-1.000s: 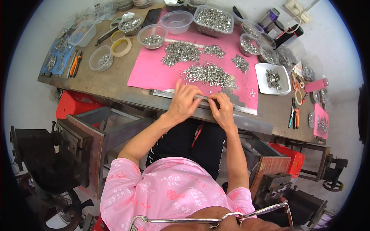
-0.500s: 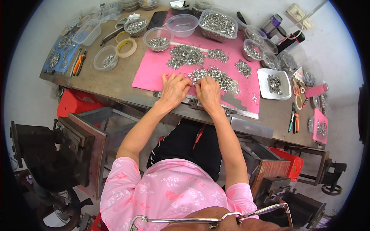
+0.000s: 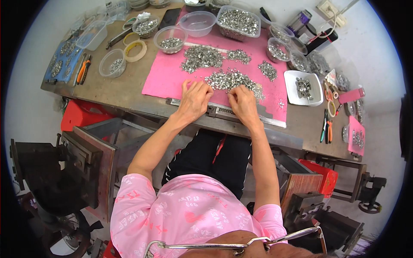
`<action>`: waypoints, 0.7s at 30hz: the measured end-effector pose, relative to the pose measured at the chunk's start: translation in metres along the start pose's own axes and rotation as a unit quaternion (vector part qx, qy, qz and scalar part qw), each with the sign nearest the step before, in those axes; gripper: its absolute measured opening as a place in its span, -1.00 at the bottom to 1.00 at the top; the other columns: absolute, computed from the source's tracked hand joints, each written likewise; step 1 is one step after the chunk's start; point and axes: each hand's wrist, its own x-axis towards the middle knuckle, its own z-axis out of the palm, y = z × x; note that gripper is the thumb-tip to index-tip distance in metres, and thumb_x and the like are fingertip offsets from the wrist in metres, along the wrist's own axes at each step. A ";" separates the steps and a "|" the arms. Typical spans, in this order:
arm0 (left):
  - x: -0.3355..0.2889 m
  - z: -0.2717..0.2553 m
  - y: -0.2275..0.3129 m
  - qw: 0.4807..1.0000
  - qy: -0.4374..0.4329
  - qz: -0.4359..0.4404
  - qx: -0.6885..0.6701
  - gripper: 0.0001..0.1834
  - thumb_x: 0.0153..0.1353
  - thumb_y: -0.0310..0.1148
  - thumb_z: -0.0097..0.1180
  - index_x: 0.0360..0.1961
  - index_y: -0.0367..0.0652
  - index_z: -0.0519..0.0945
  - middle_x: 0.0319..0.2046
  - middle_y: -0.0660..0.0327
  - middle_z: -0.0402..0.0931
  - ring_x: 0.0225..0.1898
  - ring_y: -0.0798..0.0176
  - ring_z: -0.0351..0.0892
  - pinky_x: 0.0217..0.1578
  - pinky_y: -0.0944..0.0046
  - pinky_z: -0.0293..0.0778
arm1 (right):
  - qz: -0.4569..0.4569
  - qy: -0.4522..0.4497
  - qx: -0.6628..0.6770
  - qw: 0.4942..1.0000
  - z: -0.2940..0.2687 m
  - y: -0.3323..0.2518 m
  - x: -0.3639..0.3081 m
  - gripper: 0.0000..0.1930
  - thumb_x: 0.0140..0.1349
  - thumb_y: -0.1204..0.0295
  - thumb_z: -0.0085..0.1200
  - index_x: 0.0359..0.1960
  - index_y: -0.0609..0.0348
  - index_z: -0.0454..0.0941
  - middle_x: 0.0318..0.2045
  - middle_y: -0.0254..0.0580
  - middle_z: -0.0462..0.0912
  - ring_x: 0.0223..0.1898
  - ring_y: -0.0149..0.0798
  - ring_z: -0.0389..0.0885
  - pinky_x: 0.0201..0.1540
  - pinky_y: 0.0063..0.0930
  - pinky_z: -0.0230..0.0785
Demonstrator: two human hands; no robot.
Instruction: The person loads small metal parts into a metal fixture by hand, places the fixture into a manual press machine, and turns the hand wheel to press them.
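My left hand [image 3: 195, 99] is at the near edge of a pink mat [image 3: 165, 84], fingers curled down and fingertips drawn together. My right hand [image 3: 243, 103] is a little to its right, closed the same way at the near side of a heap of small shiny metal pieces [image 3: 232, 80]. Whatever the fingertips hold is too small or hidden to make out. Between and below the hands lies a narrow metal bar fixture [image 3: 223, 112] along the table's front edge, with a row of small parts in it. My left wrist is just above the fixture's left part.
Other metal-piece heaps [image 3: 202, 58] lie farther back on the mat. Behind them stand a filled clear tub [image 3: 238, 23] and an unfilled bowl [image 3: 198, 23]. A white dish [image 3: 303, 88] and pliers [image 3: 329, 129] are at right; tape rolls [image 3: 136, 50] and orange-handled pliers [image 3: 84, 71] at left.
My hands have moved apart: the right one has shifted right and slightly nearer me, uncovering more of the metal fixture. The whole view has shifted slightly.
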 end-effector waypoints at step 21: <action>-0.003 -0.011 -0.006 0.998 -0.014 -0.030 0.055 -0.93 0.19 -0.41 0.25 -0.31 -0.11 0.61 -0.36 0.24 0.48 -0.19 0.13 0.51 0.21 -0.13 0.14 | -0.058 0.052 -0.045 0.996 0.052 -0.007 0.023 -0.93 0.09 0.52 0.23 -0.44 0.19 0.58 -0.43 -0.14 0.57 -0.30 -0.02 0.58 -0.17 -0.16 0.32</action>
